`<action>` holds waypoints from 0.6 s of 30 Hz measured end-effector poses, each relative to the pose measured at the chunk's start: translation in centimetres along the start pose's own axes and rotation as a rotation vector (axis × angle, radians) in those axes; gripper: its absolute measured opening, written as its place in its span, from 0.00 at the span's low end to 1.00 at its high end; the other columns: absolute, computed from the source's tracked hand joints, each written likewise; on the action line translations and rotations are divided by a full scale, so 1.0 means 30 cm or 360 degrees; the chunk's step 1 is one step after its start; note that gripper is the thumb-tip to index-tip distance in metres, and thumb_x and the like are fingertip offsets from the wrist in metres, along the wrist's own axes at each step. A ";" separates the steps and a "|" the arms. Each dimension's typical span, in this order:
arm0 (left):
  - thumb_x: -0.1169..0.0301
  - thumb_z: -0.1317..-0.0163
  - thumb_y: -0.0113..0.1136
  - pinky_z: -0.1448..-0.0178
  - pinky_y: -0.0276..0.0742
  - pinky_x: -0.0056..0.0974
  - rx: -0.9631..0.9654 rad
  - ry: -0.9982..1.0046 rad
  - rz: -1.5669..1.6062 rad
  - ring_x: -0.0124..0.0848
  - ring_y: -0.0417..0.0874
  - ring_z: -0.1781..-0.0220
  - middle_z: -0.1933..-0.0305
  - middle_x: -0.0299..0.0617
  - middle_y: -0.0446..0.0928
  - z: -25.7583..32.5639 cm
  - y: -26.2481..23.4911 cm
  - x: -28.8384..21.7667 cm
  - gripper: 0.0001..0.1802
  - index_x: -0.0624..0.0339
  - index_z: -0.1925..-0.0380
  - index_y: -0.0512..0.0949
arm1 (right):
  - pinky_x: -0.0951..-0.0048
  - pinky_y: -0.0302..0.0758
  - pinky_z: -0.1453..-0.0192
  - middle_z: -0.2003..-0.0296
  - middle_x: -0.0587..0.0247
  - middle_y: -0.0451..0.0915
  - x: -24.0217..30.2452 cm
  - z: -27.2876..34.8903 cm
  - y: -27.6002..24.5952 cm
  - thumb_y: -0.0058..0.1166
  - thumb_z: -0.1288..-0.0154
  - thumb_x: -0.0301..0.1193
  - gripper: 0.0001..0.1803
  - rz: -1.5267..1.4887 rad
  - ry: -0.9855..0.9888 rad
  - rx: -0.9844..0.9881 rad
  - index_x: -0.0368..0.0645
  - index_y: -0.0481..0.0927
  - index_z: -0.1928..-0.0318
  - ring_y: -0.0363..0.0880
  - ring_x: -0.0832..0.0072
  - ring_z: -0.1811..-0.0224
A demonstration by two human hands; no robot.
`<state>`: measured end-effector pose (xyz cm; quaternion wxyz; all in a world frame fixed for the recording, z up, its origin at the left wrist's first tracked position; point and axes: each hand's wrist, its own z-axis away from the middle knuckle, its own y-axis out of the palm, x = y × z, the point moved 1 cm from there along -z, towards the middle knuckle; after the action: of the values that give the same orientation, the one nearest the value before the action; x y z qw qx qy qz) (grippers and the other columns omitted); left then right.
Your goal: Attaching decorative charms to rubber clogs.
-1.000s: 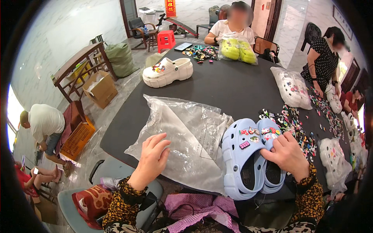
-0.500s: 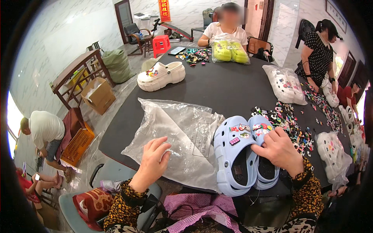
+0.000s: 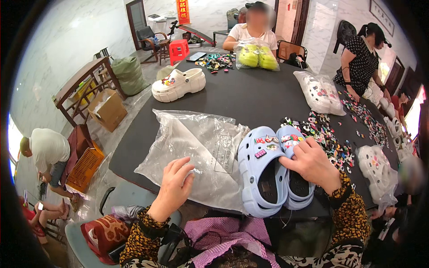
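Two light blue clogs (image 3: 247, 167) with colourful charms on their toes stand side by side at the table's near edge, soles down. My right hand (image 3: 310, 163) grips the right-hand clog, its thumb at the foot opening and its fingers bent over the upper. My left hand (image 3: 174, 183) hovers over the near edge of a clear plastic bag (image 3: 187, 143), its fingers apart and slightly curled, holding nothing. That bag lies flat beside the clogs.
A white clog (image 3: 178, 85) stands at the far left. Loose charms (image 3: 324, 138) spread right of the blue clogs. Bagged white clogs (image 3: 319, 94) and another bagged pair (image 3: 377, 172) lie to the right. Across the table (image 3: 250, 100) sits a person behind bagged green clogs (image 3: 257, 58).
The whole view has shifted a little, so the table and clogs appear farther left and higher. Both hands keep nearly the same pose, the right still on the clog.
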<state>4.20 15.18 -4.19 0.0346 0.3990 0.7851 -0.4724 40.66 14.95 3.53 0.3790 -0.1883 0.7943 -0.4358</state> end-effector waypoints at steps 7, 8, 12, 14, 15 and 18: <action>0.78 0.46 0.61 0.39 0.68 0.49 0.0080 0.0124 0.0110 0.52 0.72 0.42 0.44 0.52 0.74 0.013 0.006 -0.139 0.14 0.64 0.57 0.77 | 0.65 0.69 0.53 0.71 0.65 0.73 -0.009 0.014 -0.039 0.48 0.41 0.30 0.13 0.0079 0.0030 0.0117 0.59 0.80 0.57 0.75 0.68 0.63; 0.77 0.45 0.61 0.39 0.68 0.49 0.0094 0.0157 0.0109 0.52 0.72 0.43 0.44 0.52 0.74 0.012 0.025 -0.149 0.15 0.64 0.56 0.76 | 0.65 0.69 0.53 0.71 0.64 0.73 -0.008 0.006 -0.038 0.48 0.41 0.30 0.15 0.0065 0.0046 0.0132 0.59 0.80 0.55 0.75 0.67 0.62; 0.76 0.44 0.62 0.38 0.67 0.50 0.0161 0.0214 0.0131 0.52 0.71 0.42 0.43 0.51 0.73 0.030 0.074 -0.200 0.16 0.63 0.55 0.76 | 0.65 0.70 0.52 0.68 0.62 0.74 0.014 0.021 -0.076 0.48 0.42 0.27 0.20 -0.0015 0.0121 0.0139 0.60 0.79 0.49 0.76 0.66 0.59; 0.74 0.44 0.62 0.38 0.66 0.50 0.0203 0.0250 0.0153 0.52 0.70 0.41 0.41 0.51 0.72 0.038 0.110 -0.213 0.17 0.64 0.53 0.75 | 0.65 0.70 0.52 0.65 0.62 0.75 0.030 0.035 -0.108 0.51 0.44 0.25 0.20 -0.0090 0.0183 0.0083 0.56 0.79 0.50 0.76 0.65 0.57; 0.74 0.44 0.62 0.38 0.66 0.50 0.0206 0.0252 0.0163 0.52 0.70 0.41 0.41 0.51 0.72 0.038 0.126 -0.218 0.17 0.64 0.53 0.75 | 0.65 0.70 0.52 0.65 0.62 0.75 0.040 0.045 -0.116 0.51 0.44 0.25 0.20 -0.0087 0.0187 0.0093 0.56 0.79 0.50 0.76 0.65 0.57; 0.72 0.44 0.63 0.38 0.66 0.50 0.0268 0.0282 0.0101 0.52 0.70 0.41 0.41 0.53 0.70 0.035 0.163 -0.233 0.20 0.64 0.51 0.73 | 0.64 0.72 0.53 0.66 0.63 0.77 0.073 0.070 -0.156 0.56 0.45 0.26 0.13 -0.0349 0.0387 0.0138 0.45 0.79 0.57 0.77 0.64 0.59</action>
<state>11.82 11.38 -5.25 -0.0535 0.4654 0.7296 -0.4982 40.74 9.84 5.79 0.2380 -0.2031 0.7894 -0.5281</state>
